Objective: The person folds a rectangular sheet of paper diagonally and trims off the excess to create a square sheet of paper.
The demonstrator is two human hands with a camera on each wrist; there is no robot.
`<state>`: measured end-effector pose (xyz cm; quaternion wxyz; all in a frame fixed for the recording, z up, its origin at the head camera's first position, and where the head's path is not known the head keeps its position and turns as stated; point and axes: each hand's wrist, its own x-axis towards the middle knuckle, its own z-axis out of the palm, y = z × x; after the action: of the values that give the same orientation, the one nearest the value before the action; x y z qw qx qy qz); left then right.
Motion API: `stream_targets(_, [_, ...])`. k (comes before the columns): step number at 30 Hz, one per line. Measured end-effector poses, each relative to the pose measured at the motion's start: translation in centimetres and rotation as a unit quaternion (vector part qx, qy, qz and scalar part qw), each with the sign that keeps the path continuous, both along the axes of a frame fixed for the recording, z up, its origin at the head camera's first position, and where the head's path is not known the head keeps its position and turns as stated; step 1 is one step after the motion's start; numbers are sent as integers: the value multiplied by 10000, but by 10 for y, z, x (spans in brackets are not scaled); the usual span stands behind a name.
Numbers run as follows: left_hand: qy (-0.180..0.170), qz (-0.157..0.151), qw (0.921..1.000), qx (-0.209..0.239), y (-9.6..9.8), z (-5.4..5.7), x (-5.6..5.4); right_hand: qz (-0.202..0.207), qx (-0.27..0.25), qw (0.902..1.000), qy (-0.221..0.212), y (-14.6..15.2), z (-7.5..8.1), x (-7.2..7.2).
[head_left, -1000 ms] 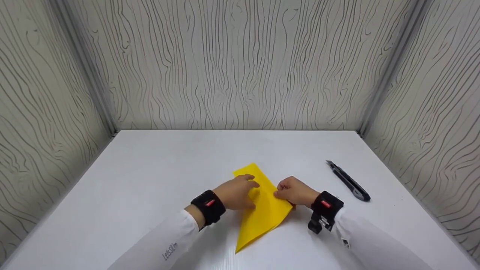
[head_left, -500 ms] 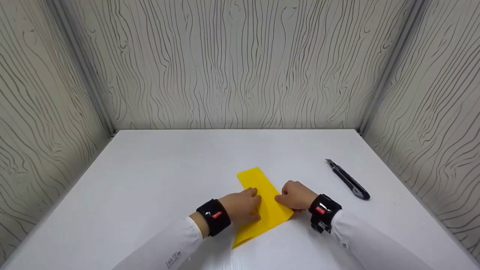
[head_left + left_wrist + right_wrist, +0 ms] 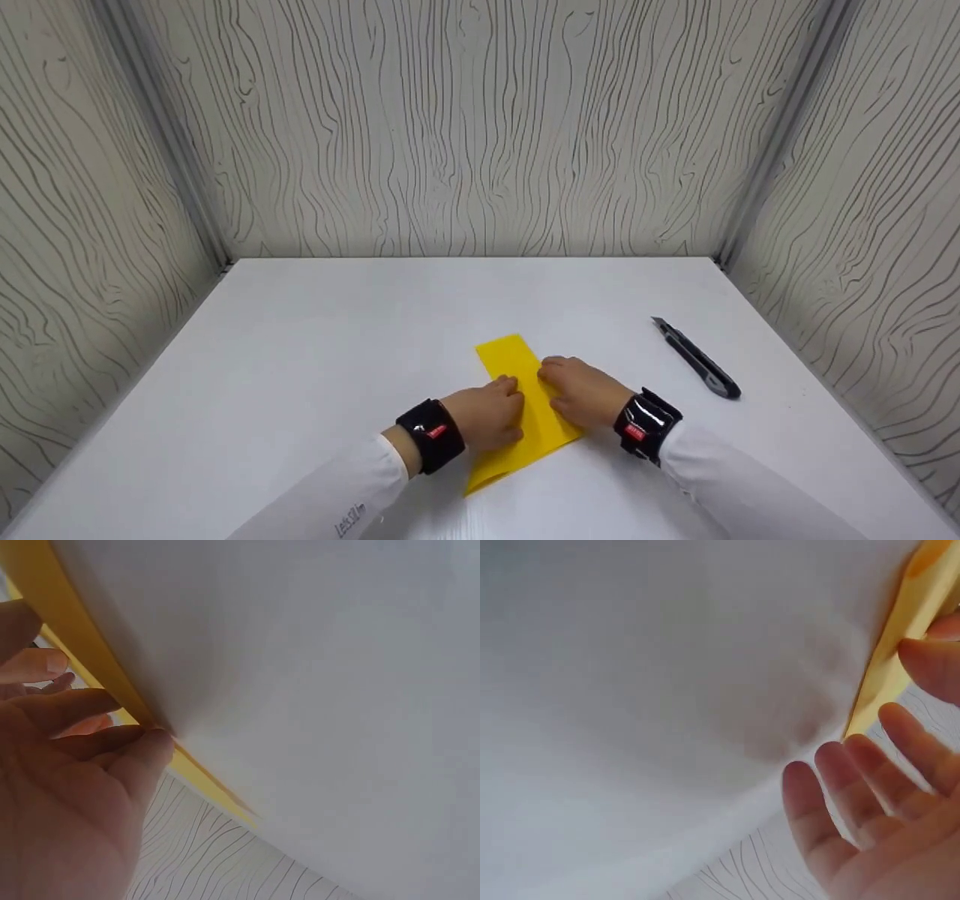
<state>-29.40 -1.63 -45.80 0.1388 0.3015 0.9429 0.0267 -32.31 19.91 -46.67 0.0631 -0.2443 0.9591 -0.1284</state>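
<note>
A folded sheet of yellow paper (image 3: pixel 529 405) lies slanted on the white table, with its layers slightly parted at the near end. My left hand (image 3: pixel 489 415) presses on the left part of the paper, fingers bent and tips down along the folded flap. In the left wrist view the fingertips (image 3: pixel 156 741) meet the paper's edge. My right hand (image 3: pixel 587 391) lies over the paper's right edge. In the right wrist view its fingers (image 3: pixel 802 795) are extended and spread, and the thumb (image 3: pixel 930 669) rests against the paper.
A black and grey utility knife (image 3: pixel 697 358) lies on the table to the right of the hands, blade tip pointing away. Patterned panels (image 3: pixel 480 127) wall off the back and both sides of the white table (image 3: pixel 337 322).
The left hand has come down and nearer on the paper, laying the left flap over. The right hand has loosened its curled fingers and flattened along the right edge. The knife has stayed put.
</note>
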Motion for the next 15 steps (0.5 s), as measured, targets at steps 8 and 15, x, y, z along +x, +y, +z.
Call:
stream_targets(8, [70, -43, 9999, -96, 2, 2, 0, 321, 573, 9965, -521, 3, -4, 3])
stream_targets(15, [21, -42, 9996, -290, 3, 2, -2, 504, 1055, 9913, -612, 8, -7, 6])
